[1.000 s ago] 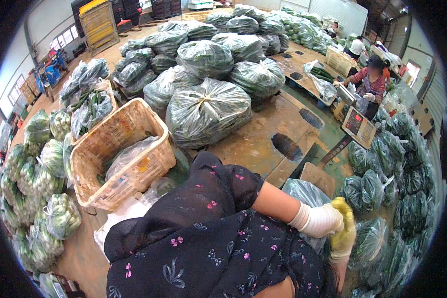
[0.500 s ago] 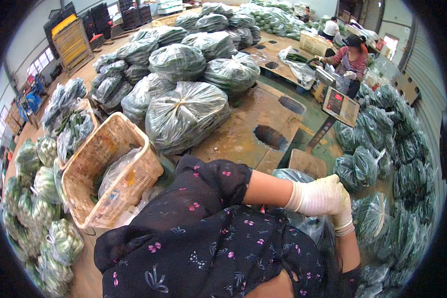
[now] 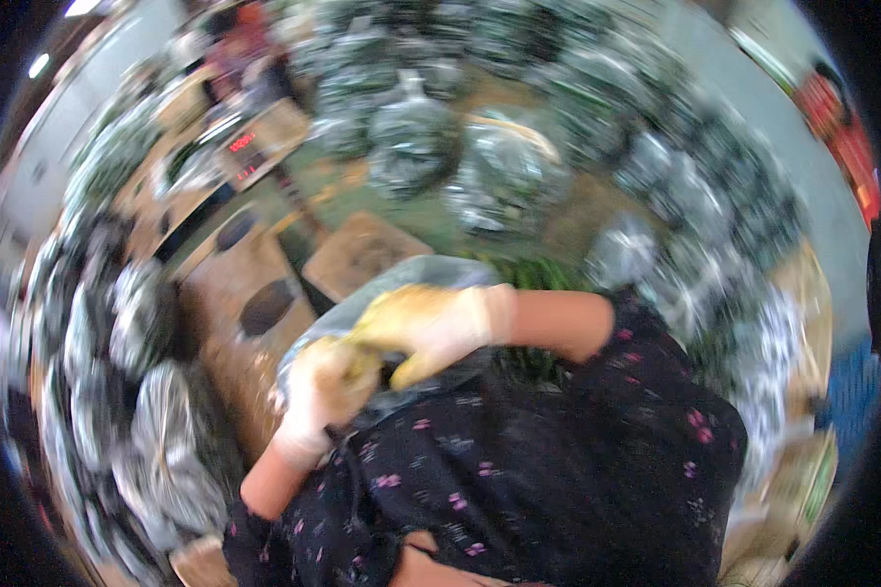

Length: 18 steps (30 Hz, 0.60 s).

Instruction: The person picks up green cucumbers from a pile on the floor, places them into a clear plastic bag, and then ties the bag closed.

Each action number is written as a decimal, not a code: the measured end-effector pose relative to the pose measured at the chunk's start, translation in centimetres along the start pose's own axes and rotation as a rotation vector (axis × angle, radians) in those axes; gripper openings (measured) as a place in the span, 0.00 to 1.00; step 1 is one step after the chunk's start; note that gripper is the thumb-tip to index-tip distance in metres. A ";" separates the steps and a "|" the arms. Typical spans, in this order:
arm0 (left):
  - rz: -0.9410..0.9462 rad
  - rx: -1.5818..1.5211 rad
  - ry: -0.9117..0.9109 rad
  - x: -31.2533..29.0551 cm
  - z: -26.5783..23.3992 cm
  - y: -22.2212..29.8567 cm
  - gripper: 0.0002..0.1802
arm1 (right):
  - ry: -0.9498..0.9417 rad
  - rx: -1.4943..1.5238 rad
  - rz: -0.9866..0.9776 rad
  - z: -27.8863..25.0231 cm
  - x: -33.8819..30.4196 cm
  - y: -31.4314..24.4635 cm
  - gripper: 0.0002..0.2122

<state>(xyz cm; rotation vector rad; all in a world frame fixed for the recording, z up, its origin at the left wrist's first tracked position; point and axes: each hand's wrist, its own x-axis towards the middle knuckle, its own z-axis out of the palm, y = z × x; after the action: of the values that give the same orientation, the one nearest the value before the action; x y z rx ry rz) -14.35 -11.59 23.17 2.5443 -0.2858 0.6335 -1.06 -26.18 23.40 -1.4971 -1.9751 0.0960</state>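
From here I see the worker's [image 3: 548, 460] gloved left hand [image 3: 331, 386] and right hand [image 3: 436, 323] meeting over a grey plastic bag [image 3: 431, 269], toward the torso's eleven o'clock. Left fingers look curled; the right thumb stands apart from its fingers. Through the blur, I can't tell what either pinches. Farther toward eleven glows a scale display [image 3: 260, 143]; stuffed bags [image 3: 171, 445] sit at nine.

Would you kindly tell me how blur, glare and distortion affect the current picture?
Head view: blur smears the scale display and softens the left hand and right hand; head view: white glare streaks a plastic bag; head view: fisheye distortion leaves a curved black border.
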 end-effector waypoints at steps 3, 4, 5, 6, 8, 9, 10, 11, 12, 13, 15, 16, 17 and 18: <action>0.058 0.046 0.030 0.6 0.6 1.3 0.13 | 0.018 -0.227 0.270 2.4 -0.5 -1.6 0.18; 0.008 0.024 0.035 0.9 0.2 2.1 0.15 | 0.099 -0.299 0.262 3.7 -0.7 -0.8 0.16; -0.018 -0.011 0.001 0.9 0.2 2.2 0.15 | 0.156 -0.347 0.262 3.9 -1.0 -0.9 0.12; -0.050 -0.042 -0.029 0.8 0.1 2.2 0.16 | 0.165 -0.355 0.279 4.1 -1.5 -1.1 0.12; -0.046 -0.059 -0.088 1.3 -0.3 2.7 0.16 | 0.128 -0.304 0.262 4.2 -2.4 -1.2 0.10; -0.048 -0.080 -0.108 1.7 -0.5 2.9 0.17 | 0.139 -0.244 0.318 3.9 -2.9 -1.4 0.09; -0.051 -0.100 -0.127 2.2 -0.7 3.1 0.17 | 0.145 -0.242 0.336 3.8 -3.4 -1.2 0.09; -0.082 -0.132 -0.091 2.6 -0.6 3.2 0.16 | 0.208 -0.181 0.401 3.6 -3.8 -0.9 0.09; -0.125 -0.136 -0.105 3.0 -1.0 3.1 0.12 | 0.273 -0.119 0.466 3.4 -4.4 -0.6 0.09; -0.141 -0.187 -0.091 3.4 -1.3 3.4 0.09 | 0.313 -0.070 0.500 3.5 -5.3 0.0 0.10; -0.179 -0.213 -0.073 3.9 -2.0 3.4 0.03 | 0.366 0.044 0.573 2.3 -6.7 -0.1 0.11; -0.248 -0.270 -0.047 4.1 -1.9 3.3 0.02 | 0.417 0.157 0.639 1.8 -7.5 -0.2 0.11; -0.285 -0.318 -0.038 4.3 -1.9 2.8 0.03 | 0.456 0.202 0.663 1.6 -8.3 0.2 0.11; -0.323 -0.368 -0.031 4.6 -1.8 2.6 0.03 | 0.511 0.318 0.717 0.9 -9.1 0.0 0.10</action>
<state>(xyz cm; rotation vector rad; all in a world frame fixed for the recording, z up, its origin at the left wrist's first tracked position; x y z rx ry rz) -11.86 -13.19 27.90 2.1812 0.0032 0.3774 -0.28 -33.88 18.61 -1.7256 -0.9218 0.2835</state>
